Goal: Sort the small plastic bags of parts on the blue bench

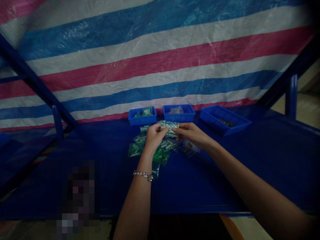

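Note:
Between my two hands is a clear plastic bag (170, 128) with small pale pieces in it, held above the table. My left hand (155, 136) pinches its left side, the thumb on top. On the other side my right hand (192, 132) grips the bag's right edge with thumb and fingers. Below and around the hands lie several more small bags: a greenish bag (135, 149) at the left, a bright green bag (161, 156) in the middle, and a clear bag (190, 148) with brownish contents under my right hand. What exactly the bags contain is too small to tell.
Along the back of the blue table (200, 186) stand a blue bin (142, 120) with green bags, a blue bin (178, 117) with clear bags, and a tilted blue bin (225, 128) with small dark pieces. Blue metal posts (58, 125) flank a striped tarp (160, 63) behind.

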Motion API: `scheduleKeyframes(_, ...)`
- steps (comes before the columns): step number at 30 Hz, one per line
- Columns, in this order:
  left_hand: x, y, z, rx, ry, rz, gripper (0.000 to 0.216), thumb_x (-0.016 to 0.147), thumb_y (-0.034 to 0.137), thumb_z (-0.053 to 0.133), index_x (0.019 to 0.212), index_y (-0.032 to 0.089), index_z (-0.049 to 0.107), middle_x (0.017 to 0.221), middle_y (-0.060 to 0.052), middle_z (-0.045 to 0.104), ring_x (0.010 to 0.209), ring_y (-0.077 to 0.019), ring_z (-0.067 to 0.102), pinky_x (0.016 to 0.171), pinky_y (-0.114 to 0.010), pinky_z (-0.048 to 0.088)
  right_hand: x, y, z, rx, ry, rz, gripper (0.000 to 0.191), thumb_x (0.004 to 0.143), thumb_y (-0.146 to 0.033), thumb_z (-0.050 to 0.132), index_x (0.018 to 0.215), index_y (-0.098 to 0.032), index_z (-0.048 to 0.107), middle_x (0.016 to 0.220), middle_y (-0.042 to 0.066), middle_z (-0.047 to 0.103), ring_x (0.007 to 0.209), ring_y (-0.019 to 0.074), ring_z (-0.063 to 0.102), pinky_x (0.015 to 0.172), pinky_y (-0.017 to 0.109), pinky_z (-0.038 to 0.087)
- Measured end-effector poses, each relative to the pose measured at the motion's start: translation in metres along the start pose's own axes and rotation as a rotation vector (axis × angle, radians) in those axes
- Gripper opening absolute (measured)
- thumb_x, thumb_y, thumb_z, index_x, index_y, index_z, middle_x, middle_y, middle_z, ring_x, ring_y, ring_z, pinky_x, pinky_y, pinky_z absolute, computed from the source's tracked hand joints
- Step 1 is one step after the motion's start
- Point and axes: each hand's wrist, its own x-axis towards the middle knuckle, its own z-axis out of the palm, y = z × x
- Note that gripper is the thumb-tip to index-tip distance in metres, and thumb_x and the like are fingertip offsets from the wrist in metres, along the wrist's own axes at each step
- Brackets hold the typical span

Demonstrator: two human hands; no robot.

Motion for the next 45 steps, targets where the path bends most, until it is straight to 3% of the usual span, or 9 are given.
scheduleKeyframes(23, 0.0023, -0.0045, 0.0000, 0.007, 0.003, 0.046, 0.010, 0.064, 0.022, 0.055, 0.063, 0.012, 0.056, 0.056, 0.001, 0.052, 0.053, -0.0083, 0.043, 0.050, -0.020, 0.031, 0.0007, 0.0017, -0.0018, -0.019, -0.058, -0.029, 0.036, 0.064, -0.044, 0.066, 0.086, -0.016, 0.065, 0.075, 0.003, 0.062, 0.055, 0.0095, 0.053, 0.048, 0.022, 0.038)
scheduleKeyframes(45, 0.0020, -0.0068, -0.0011, 0.053, -0.016, 0.082, 0.013, 0.063, 0.025, 0.052, 0.063, 0.012, 0.054, 0.058, 0.002, 0.049, 0.056, -0.0085, 0.042, 0.051, -0.019, 0.029, -0.0013, 0.0001, 0.0009, -0.042, -0.095, -0.041, 0.029, 0.064, -0.043, 0.067, 0.078, -0.018, 0.062, 0.062, 0.000, 0.059, 0.053, 0.0102, 0.054, 0.050, 0.023, 0.041)
